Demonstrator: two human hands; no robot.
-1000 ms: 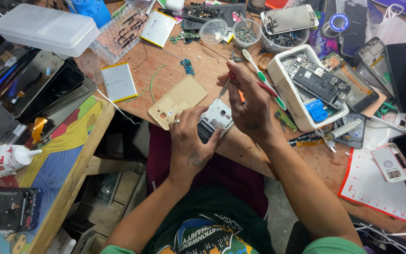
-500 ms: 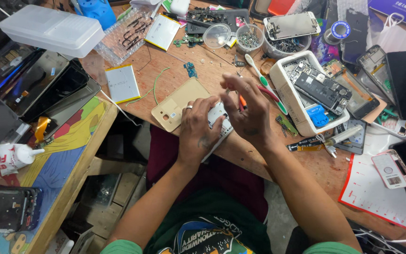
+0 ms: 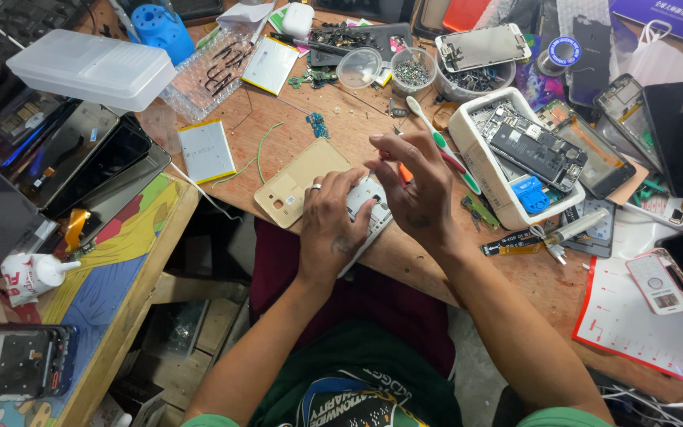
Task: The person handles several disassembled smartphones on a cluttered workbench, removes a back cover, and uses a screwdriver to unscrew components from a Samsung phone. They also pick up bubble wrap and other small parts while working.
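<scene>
My left hand (image 3: pixel 332 221), a ring on one finger, grips a white opened phone body (image 3: pixel 371 207) at the front edge of the wooden workbench (image 3: pixel 405 261). My right hand (image 3: pixel 416 186) hovers over the phone's far end, fingers curled around a thin tool with an orange handle (image 3: pixel 405 171) pointed down at the phone. A gold back cover (image 3: pixel 298 180) lies just left of my left hand. A toothbrush (image 3: pixel 440 138) lies beyond my right hand.
A white tray (image 3: pixel 480 170) of phone parts stands right of my hands. Small bowls of screws (image 3: pixel 413 73), batteries (image 3: pixel 205 150), several dismantled phones (image 3: pixel 618 134), a clear plastic box (image 3: pixel 92 67) and a syringe (image 3: pixel 575 229) crowd the bench. A colourful side table (image 3: pixel 112 277) is at left.
Both hands and the phone have stayed together at the bench edge. My right hand has lowered the tool onto the phone and shifted slightly; the camera has tilted a little.
</scene>
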